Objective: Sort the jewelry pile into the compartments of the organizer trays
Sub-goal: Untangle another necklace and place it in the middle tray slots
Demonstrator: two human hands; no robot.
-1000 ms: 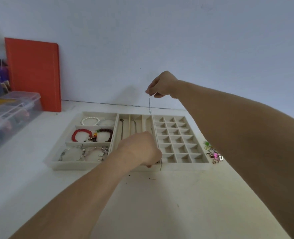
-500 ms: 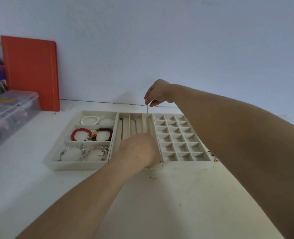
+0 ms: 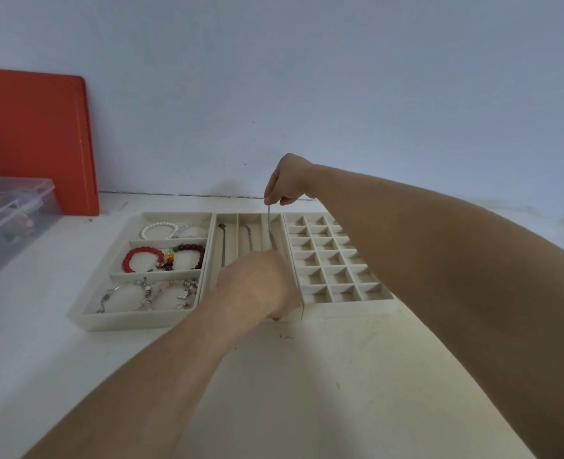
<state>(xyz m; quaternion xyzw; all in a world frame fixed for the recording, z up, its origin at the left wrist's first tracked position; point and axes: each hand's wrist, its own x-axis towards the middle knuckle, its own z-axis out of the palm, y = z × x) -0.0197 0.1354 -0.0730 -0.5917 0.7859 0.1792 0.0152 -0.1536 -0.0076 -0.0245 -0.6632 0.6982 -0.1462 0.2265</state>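
Note:
Three cream organizer trays stand side by side: a bracelet tray (image 3: 90, 321), a middle tray (image 3: 214, 236) with three long slots, and a grid tray (image 3: 350, 309) of small cells. My right hand (image 3: 288, 180) pinches the top end of a thin silver chain (image 3: 270, 226), which hangs down into the right-hand long slot. My left hand (image 3: 257, 283) is curled over the near end of that slot; its fingertips are hidden, so whether it holds the chain's lower end is unclear. Two other chains (image 3: 222, 243) lie in the neighbouring slots.
Pearl, red and dark bead bracelets (image 3: 141, 258) fill the bracelet tray. An orange board (image 3: 38, 137) leans on the wall at the left, beside a clear plastic storage box (image 3: 5, 217). My right forearm hides the table right of the grid tray.
My right hand has come down towards the tray, lowering the chain into the right slot. The left hand has stayed at the slot's near end. The view has shifted slightly.

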